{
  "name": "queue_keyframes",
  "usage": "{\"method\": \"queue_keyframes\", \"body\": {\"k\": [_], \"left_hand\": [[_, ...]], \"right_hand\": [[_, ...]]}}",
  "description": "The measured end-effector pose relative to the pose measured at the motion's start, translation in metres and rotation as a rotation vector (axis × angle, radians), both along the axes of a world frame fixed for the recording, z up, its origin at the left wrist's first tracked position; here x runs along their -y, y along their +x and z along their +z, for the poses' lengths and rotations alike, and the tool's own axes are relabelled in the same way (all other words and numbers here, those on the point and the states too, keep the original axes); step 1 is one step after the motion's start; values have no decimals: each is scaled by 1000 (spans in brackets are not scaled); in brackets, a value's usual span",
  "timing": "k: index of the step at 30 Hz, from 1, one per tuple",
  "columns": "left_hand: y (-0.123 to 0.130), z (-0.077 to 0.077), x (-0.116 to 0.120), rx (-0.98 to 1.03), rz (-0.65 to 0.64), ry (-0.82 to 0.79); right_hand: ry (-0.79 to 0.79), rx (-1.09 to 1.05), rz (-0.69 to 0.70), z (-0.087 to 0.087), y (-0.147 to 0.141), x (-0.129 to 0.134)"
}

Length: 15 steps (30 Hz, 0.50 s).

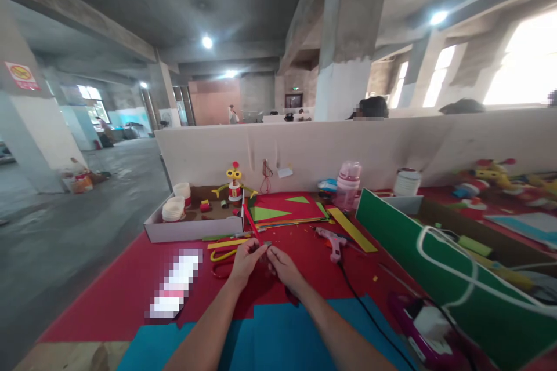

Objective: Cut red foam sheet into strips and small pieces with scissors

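Note:
My left hand [244, 262] is closed on a thin red strip [251, 221] that sticks up and leans to the left. Close beside it, fingertips almost meeting, is my right hand [285, 269], also closed. A small greyish piece [267, 243] shows between the fingertips; its kind I cannot make out. Something dark [292, 297] shows under my right hand, mostly hidden. Left of my hands lie a bent yellow strip [223, 255] and a flat yellow strip [226, 243]. A pink hot glue gun [334, 242] rests on the red tabletop to the right.
A white-sided tray [195, 231] holds cups and a yellow-red figure [235, 188]. Behind my hands lie red and green sheets [287, 208]. A green-sided box [400, 266], a purple power strip [418, 330] and the glue gun's black cord [354, 293] are on the right. Blue sheets [278, 330] lie in front.

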State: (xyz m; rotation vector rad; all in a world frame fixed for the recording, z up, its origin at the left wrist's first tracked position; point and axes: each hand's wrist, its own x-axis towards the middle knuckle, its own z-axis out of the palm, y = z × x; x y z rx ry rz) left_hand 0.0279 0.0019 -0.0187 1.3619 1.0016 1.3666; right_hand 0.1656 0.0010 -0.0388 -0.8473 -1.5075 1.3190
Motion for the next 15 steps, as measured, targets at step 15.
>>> {"method": "queue_keyframes", "body": {"k": [15], "left_hand": [[-17, 6, 1, 179, 165, -38]], "right_hand": [[327, 90, -156, 25, 14, 8]]}}
